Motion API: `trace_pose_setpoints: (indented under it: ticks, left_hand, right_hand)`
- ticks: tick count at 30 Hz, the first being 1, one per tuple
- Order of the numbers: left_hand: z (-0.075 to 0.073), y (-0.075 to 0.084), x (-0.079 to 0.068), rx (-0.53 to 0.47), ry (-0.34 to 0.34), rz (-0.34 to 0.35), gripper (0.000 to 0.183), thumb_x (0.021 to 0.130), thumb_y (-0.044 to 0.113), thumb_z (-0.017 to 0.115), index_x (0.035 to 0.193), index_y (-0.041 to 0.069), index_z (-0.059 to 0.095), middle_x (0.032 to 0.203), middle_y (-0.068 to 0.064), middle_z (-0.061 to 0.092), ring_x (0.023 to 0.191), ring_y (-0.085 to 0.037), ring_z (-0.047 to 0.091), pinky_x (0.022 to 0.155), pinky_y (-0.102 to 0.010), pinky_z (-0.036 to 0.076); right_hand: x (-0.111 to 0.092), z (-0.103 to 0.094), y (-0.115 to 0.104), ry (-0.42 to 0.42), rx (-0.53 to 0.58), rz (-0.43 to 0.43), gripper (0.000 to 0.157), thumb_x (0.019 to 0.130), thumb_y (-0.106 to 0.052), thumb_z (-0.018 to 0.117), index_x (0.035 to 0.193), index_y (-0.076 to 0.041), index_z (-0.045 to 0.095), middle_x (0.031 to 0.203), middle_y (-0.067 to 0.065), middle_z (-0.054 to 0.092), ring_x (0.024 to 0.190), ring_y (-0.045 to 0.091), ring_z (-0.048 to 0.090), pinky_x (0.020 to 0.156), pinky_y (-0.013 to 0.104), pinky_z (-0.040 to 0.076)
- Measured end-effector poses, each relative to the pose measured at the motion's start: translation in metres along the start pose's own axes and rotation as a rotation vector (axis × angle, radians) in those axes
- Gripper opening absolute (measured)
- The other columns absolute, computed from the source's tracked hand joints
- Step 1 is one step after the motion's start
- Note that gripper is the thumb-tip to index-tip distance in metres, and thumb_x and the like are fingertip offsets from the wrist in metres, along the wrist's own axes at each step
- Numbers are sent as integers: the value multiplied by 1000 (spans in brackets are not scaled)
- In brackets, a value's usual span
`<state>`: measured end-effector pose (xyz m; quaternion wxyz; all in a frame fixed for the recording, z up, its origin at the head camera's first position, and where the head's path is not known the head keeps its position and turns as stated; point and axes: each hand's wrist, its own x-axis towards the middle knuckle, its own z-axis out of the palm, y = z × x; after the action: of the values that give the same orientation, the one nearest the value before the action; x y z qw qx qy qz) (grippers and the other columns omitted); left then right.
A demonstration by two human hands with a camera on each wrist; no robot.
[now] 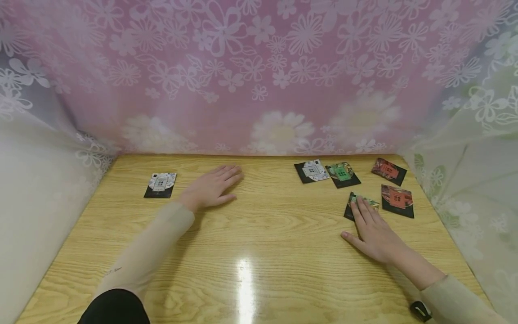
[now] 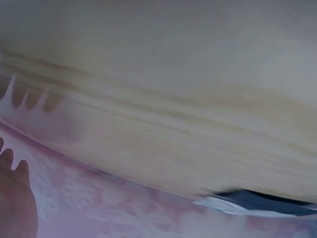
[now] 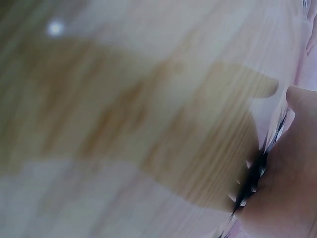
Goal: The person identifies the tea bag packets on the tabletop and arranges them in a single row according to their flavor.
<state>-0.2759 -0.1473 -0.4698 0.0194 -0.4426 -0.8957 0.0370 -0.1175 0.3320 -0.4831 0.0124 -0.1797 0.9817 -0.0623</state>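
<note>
My right hand point(image 1: 374, 236) lies with straight fingers on a small square packet with a green label point(image 1: 349, 211), covering much of it. In the right wrist view that packet's dark edge point(image 3: 252, 178) shows under the hand. My left hand point(image 1: 212, 186) is spread palm down over the far left part of the table, holding nothing. To its left lies a white-and-black packet point(image 1: 160, 185), which also shows as a dark, white-edged shape point(image 2: 267, 202) in the left wrist view. Two red-labelled packets point(image 1: 398, 200) point(image 1: 389, 171) lie right of and behind the right hand's packet.
Another white-and-black packet point(image 1: 311, 171) and a second green-labelled one point(image 1: 343, 174) lie side by side at the back. The wooden table point(image 1: 275, 252) meets a pink flowered curtain point(image 1: 226, 112) behind. Pale curtains hang at both sides. A small black object point(image 1: 421, 310) is by the right sleeve.
</note>
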Motion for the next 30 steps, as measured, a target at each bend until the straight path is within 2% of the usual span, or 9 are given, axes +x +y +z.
trace_pose_setpoints:
  ticks: [4, 7, 16, 22, 28, 30]
  left_hand:
    - [-4, 12, 20, -10, -25, 29, 71, 97, 55, 35, 153, 14, 17, 158, -9, 14, 146, -26, 12, 119, -42, 13]
    - [-6, 20, 33, -20, -26, 43, 71, 97, 55, 35, 153, 15, 17, 158, -8, 14, 146, -25, 11, 119, -41, 13]
    - [-7, 40, 76, -2, -23, 98, 69, 98, 55, 32, 153, 17, 14, 159, -7, 11, 146, -26, 11, 118, -43, 16]
    - [-14, 60, 103, 7, -33, 143, 69, 98, 55, 31, 153, 16, 15, 159, -9, 10, 146, -27, 10, 119, -43, 15]
    - [-17, 74, 127, 24, -59, 153, 69, 98, 55, 30, 153, 16, 14, 159, -7, 9, 146, -26, 10, 119, -41, 13]
    - [-16, 78, 135, 24, -65, 152, 69, 98, 56, 29, 153, 17, 13, 159, -6, 8, 146, -25, 8, 119, -41, 12]
  right_hand:
    - [0, -4, -3, -16, 21, 0, 89, 94, -57, 42, 151, 0, 5, 156, 24, 1, 144, 39, 2, 116, 53, 8]
    - [0, -5, -5, -22, 27, 9, 89, 94, -58, 42, 151, 0, 4, 157, 23, -1, 144, 39, 1, 116, 54, 9]
    - [-1, 2, 0, 12, 6, -7, 88, 95, -57, 42, 151, 0, 5, 156, 23, 1, 145, 37, 1, 119, 41, -5]
    - [1, -8, -5, -52, 10, 13, 90, 94, -58, 41, 151, 1, 4, 156, 25, 0, 144, 41, 3, 114, 56, 13]
    - [-1, -4, -4, -15, 15, 1, 89, 94, -56, 44, 151, 1, 6, 156, 24, 1, 144, 39, 2, 117, 51, 6]
    - [-1, -5, -5, -17, 15, 3, 89, 94, -56, 44, 151, 1, 5, 156, 25, 1, 144, 40, 3, 117, 52, 8]
